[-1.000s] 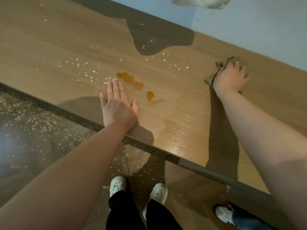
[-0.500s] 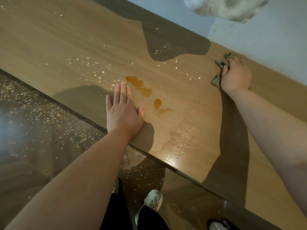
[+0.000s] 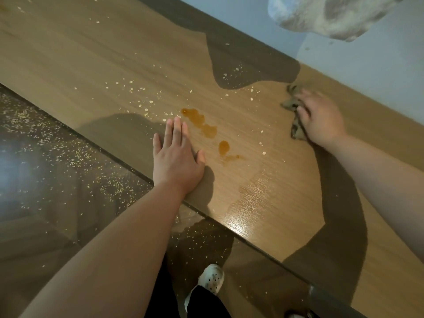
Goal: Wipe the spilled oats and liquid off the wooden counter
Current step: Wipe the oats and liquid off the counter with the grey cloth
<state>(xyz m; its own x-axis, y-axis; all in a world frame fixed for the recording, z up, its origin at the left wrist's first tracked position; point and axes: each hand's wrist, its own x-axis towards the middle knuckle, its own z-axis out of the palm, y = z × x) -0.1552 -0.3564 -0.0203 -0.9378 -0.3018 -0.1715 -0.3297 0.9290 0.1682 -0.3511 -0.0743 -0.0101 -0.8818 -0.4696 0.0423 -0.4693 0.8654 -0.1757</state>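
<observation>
Oats (image 3: 142, 97) lie scattered across the middle of the bench (image 3: 68, 53) and toward its far edge. Amber liquid (image 3: 199, 121) sits in three small pools just beside the fingertips of our left hand (image 3: 175, 154), which rests flat and open near the front edge, holding nothing. Our right hand (image 3: 321, 118) presses a crumpled cloth (image 3: 292, 104) to the wood near the far edge, well apart from the pools. Its fingers look spread over the cloth rather than clenched, though blur softens them. We judge the main risk to be a fast sweep toward the front edge, which would push flakes onto the floor (image 3: 57, 157), where many oats lie. Dragging the cloth through the liquid first could smear it and glue flakes to the wood. Our left fingers could also dip into the nearest pool.
</observation>
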